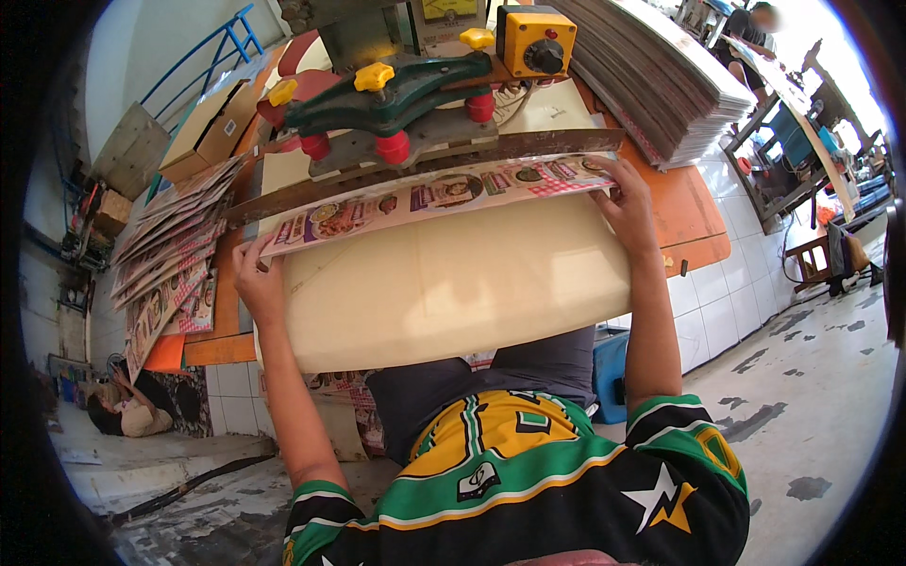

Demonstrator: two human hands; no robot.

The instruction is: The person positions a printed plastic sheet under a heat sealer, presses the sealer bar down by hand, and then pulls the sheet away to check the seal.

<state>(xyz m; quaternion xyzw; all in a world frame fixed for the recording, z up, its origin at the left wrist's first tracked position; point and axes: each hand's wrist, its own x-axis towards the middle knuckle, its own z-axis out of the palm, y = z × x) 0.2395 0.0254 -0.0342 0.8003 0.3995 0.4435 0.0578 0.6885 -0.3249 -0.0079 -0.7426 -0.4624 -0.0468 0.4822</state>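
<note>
A long printed sheet with food pictures lies across the machine's front, its far side along a dark metal bar. My left hand grips its left end, fingers bent round the edge. At the opposite end, my right hand has its fingers and thumb closed on the sheet's right corner. Under the sheet spreads a cream-coloured board with a curved near edge. Beyond the bar stands a dark green clamp frame with yellow knobs and red feet.
A yellow control box with a black dial tops the machine. Several printed sheets pile up at left, near a cardboard box. A tall board stack stands right on the orange table. People sit far right and lower left.
</note>
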